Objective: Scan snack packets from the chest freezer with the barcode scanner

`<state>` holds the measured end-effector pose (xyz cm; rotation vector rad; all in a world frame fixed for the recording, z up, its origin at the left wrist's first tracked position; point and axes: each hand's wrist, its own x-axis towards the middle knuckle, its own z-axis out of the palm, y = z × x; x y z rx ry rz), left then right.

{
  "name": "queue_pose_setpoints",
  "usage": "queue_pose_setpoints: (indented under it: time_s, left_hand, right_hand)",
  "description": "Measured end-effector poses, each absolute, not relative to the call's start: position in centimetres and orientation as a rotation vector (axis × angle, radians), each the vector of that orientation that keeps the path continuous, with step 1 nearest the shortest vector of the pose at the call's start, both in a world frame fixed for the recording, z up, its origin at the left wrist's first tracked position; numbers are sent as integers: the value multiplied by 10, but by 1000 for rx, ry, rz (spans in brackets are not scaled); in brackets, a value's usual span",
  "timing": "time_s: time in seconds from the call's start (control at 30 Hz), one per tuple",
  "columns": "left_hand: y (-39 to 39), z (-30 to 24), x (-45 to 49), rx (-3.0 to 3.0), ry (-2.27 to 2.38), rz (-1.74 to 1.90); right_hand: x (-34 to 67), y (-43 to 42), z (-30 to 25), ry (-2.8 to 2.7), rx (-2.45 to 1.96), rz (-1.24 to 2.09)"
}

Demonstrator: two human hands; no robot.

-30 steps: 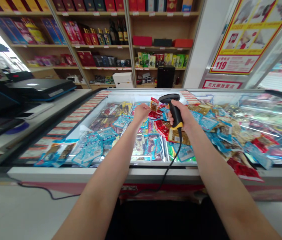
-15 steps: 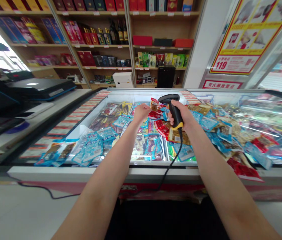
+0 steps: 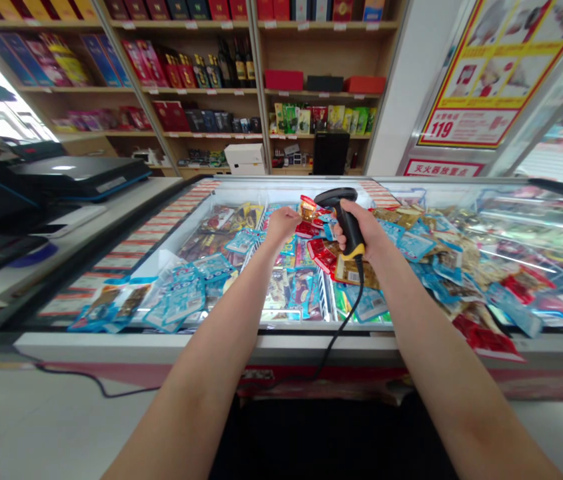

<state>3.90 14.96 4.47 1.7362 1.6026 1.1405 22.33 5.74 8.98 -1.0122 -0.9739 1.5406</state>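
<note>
My right hand (image 3: 367, 235) is wrapped round the handle of a black barcode scanner (image 3: 342, 212) with a yellow band; its head points left. Its black cable (image 3: 334, 337) hangs down over the freezer's front edge. My left hand (image 3: 282, 223) is closed, pinching a small red snack packet (image 3: 307, 208) held up just in front of the scanner head. Both hands hover above the open chest freezer (image 3: 281, 343), over its middle section of mixed packets.
The freezer holds several blue, red and brown snack packets (image 3: 186, 293). A counter with a black till machine (image 3: 76, 177) stands at the left. Wooden shelves (image 3: 256, 87) of boxes and bottles line the back wall. A red and yellow poster (image 3: 491, 73) hangs at the right.
The red packet in my left hand has tilted slightly toward the scanner head. Both hands otherwise stay in place.
</note>
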Motion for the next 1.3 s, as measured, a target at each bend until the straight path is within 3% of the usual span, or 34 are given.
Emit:
queue_pose_setpoints:
  time_s: [1.07, 1.3]
  left_hand:
    - [148, 44, 38, 1641, 1576, 1166]
    - [158, 52, 13, 1578, 1811, 1197]
  right_hand:
    - [228, 59, 89, -952, -946, 1593]
    - [228, 59, 91, -918, -958, 1569]
